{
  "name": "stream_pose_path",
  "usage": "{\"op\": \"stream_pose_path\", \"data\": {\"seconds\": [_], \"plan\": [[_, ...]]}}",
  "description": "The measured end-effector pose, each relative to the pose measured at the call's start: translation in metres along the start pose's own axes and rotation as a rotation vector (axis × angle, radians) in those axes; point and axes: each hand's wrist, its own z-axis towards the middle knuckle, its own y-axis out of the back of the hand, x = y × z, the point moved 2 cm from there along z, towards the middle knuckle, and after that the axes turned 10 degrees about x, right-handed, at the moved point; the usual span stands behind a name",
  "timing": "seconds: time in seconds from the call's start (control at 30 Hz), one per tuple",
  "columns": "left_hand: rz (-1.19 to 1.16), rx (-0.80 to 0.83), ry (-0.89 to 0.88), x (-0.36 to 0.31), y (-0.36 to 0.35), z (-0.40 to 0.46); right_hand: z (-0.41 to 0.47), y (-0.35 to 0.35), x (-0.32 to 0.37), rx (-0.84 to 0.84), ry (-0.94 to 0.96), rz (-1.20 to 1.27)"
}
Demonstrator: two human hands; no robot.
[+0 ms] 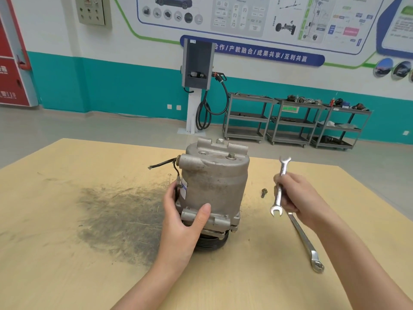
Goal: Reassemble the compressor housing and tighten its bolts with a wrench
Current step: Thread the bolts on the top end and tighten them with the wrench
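A grey metal compressor [215,182] stands upright on the wooden table [67,253], its black pulley at the bottom. A bolt head [231,156] sticks up from its top face. My left hand [185,222] grips the lower left side of the housing, thumb across the front flange. My right hand [295,198] holds a double open-end wrench [280,186] upright in the air, to the right of the compressor and apart from it. A loose bolt [264,192] lies on the table between the compressor and the wrench.
A second, longer ring wrench [306,242] lies on the table at the right, partly under my right forearm. A dark grease stain [116,218] covers the table left of the compressor. Black wires [163,164] stick out from the compressor's upper left. Metal carts stand on the floor behind.
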Motion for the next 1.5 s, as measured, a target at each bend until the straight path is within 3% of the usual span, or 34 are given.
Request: {"op": "stream_pose_path", "data": {"seconds": [0.1, 0.2, 0.4, 0.53, 0.93, 1.27, 1.5], "plan": [[-0.003, 0.000, -0.005, 0.000, 0.000, 0.000, -0.013, -0.001, 0.045, 0.149, 0.211, 0.585], [0.002, 0.006, -0.004, 0.000, 0.000, 0.000, -0.015, -0.010, 0.076, 0.232, 0.315, 0.751], [0.000, 0.009, 0.002, -0.001, 0.001, 0.000, -0.014, -0.031, 0.085, 0.084, 0.367, 0.630], [-0.012, 0.009, -0.003, -0.002, 0.001, 0.000, -0.015, -0.030, 0.080, 0.058, 0.375, 0.679], [-0.003, 0.000, -0.001, 0.000, 0.000, 0.001, -0.019, -0.031, 0.067, 0.147, 0.479, 0.670], [0.010, -0.003, -0.012, 0.002, 0.001, 0.002, -0.020, -0.038, 0.051, 0.193, 0.405, 0.888], [0.035, 0.013, -0.028, 0.002, 0.001, 0.001, -0.031, -0.045, 0.048, 0.171, 0.516, 0.800]]}}
